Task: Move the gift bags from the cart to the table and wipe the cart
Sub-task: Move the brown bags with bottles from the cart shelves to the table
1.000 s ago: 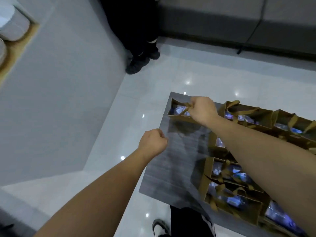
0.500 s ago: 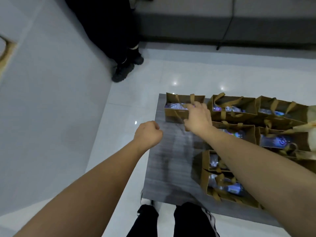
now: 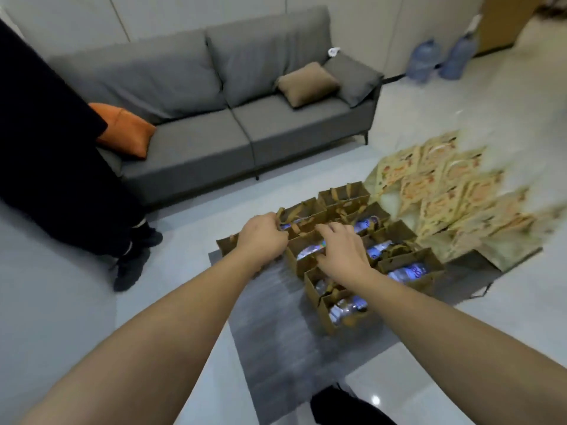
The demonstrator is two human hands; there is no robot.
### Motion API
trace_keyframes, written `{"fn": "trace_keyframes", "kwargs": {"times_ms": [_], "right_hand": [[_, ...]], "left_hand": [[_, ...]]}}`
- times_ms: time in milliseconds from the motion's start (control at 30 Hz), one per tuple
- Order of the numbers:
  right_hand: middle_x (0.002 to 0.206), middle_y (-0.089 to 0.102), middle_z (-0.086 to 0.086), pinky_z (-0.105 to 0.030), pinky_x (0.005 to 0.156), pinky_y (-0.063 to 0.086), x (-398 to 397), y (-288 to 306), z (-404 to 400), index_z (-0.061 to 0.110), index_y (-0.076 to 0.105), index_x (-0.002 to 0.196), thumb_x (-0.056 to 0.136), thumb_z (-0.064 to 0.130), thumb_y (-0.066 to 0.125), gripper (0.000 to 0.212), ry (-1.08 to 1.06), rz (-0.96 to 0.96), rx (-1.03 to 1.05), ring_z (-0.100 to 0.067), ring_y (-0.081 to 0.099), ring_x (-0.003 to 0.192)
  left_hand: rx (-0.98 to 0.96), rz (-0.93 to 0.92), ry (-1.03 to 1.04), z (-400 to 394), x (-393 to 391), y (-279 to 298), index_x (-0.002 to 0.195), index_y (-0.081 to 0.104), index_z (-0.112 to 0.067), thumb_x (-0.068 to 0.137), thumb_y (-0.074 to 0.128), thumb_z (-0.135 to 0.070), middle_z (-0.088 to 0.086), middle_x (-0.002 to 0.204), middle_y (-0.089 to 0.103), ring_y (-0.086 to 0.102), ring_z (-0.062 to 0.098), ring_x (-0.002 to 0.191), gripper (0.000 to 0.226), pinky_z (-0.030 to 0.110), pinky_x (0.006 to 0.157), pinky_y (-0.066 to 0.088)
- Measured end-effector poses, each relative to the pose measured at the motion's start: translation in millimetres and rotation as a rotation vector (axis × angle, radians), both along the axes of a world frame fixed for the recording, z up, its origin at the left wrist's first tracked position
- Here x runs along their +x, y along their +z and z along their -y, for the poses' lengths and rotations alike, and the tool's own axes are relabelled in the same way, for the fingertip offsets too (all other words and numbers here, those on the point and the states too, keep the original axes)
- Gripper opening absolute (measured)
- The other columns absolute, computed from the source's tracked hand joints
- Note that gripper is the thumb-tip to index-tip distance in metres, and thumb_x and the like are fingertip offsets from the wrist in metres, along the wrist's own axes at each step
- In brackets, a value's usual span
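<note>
Several brown paper gift bags (image 3: 408, 268) holding bottles stand packed together on a low grey table (image 3: 276, 338). My left hand (image 3: 260, 239) grips the ribbon handle of a brown gift bag (image 3: 302, 211) in the far row. Right beside it, my right hand (image 3: 342, 250) reaches over the open top of a neighbouring brown gift bag (image 3: 299, 262), with fingers on the far rim and thumb on the near rim. The left-end bag is partly hidden behind my left wrist. No cart is in view.
Cream patterned bags (image 3: 460, 204) crowd the table's far right. A grey sofa (image 3: 245, 130) with an orange cushion (image 3: 122, 130) stands behind. A person in black (image 3: 61, 167) stands at the left, close to the table. Two water jugs (image 3: 441, 56) stand at the back right.
My left hand went from a closed fist beside the table's left edge onto a bag handle. My right hand left the far-left bag for the one beside it. The view tilted up.
</note>
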State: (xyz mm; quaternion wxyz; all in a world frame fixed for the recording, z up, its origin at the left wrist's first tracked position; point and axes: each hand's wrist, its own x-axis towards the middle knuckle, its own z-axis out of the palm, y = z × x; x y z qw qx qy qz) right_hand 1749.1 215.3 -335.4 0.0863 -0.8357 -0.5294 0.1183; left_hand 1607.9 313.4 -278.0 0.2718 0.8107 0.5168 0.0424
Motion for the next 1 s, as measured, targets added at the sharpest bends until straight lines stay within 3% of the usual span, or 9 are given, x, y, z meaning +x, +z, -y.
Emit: {"fn": "trace_keyframes", "kwargs": {"times_ms": [67, 167, 300, 467, 600, 833, 1000], "right_hand": [[0.143, 0.049, -0.003, -0.041, 0.106, 0.040, 18, 13, 44, 0.024, 0.041, 0.149, 0.087, 0.026, 0.064, 0.066, -0.105, 0.023, 0.032, -0.030, 0.042, 0.130], [0.141, 0.050, -0.006, -0.041, 0.104, 0.042, 47, 34, 109, 0.023, 0.041, 0.149, 0.089, 0.028, 0.063, 0.065, -0.266, 0.044, 0.066, -0.031, 0.044, 0.127], [0.139, 0.051, -0.009, -0.041, 0.100, 0.044, 86, 52, 192, 0.022, 0.040, 0.151, 0.090, 0.029, 0.062, 0.065, -0.449, 0.017, 0.121, -0.033, 0.045, 0.127], [0.130, 0.059, -0.010, -0.040, 0.094, 0.048, 126, 53, 308, 0.022, 0.046, 0.147, 0.085, 0.026, 0.063, 0.065, -0.682, 0.002, 0.193, -0.036, 0.050, 0.120], [0.130, 0.057, -0.010, -0.041, 0.097, 0.046, 167, 42, 424, 0.020, 0.044, 0.147, 0.089, 0.027, 0.063, 0.061, -0.864, 0.001, 0.193, -0.035, 0.048, 0.122], [0.143, 0.050, -0.007, -0.038, 0.105, 0.038, 240, 18, 644, 0.020, 0.035, 0.153, 0.093, 0.027, 0.063, 0.066, -1.191, -0.031, 0.136, -0.030, 0.042, 0.131], [0.139, 0.052, -0.009, -0.038, 0.100, 0.042, 269, 7, 768, 0.019, 0.038, 0.151, 0.092, 0.025, 0.063, 0.064, -1.384, -0.066, 0.064, -0.031, 0.046, 0.125]], "left_hand": [[0.037, 0.009, -0.110, 26, 22, 9, 0.117, 0.065, -0.016, 0.093, 0.060, -0.026, 0.005, 0.111, 0.065, 0.059, 0.023, 0.097, 0.026, 0.027, 0.073, 0.041], [0.036, 0.024, -0.262, 73, 58, 25, 0.106, 0.060, -0.021, 0.094, 0.062, -0.024, -0.004, 0.096, 0.060, 0.053, 0.010, 0.080, 0.012, 0.023, 0.062, 0.040], [0.083, -0.011, -0.465, 138, 116, 43, 0.122, 0.061, -0.019, 0.093, 0.060, -0.025, 0.001, 0.113, 0.058, 0.055, 0.019, 0.101, 0.030, 0.033, 0.079, 0.049], [0.152, -0.076, -0.709, 236, 199, 51, 0.133, 0.056, -0.016, 0.093, 0.056, -0.026, 0.008, 0.117, 0.062, 0.061, 0.028, 0.107, 0.041, 0.039, 0.087, 0.055], [0.183, -0.071, -0.906, 341, 274, 43, 0.135, 0.055, -0.013, 0.095, 0.056, -0.028, 0.014, 0.130, 0.060, 0.056, 0.033, 0.119, 0.043, 0.035, 0.090, 0.048], [0.164, -0.049, -1.262, 571, 399, 9, 0.142, 0.050, -0.015, 0.096, 0.059, -0.034, 0.013, 0.135, 0.056, 0.054, 0.031, 0.123, 0.050, 0.037, 0.099, 0.046], [0.127, -0.083, -1.471, 700, 456, -10, 0.145, 0.047, -0.017, 0.098, 0.057, -0.034, 0.010, 0.139, 0.051, 0.049, 0.028, 0.128, 0.051, 0.041, 0.104, 0.046]]}}
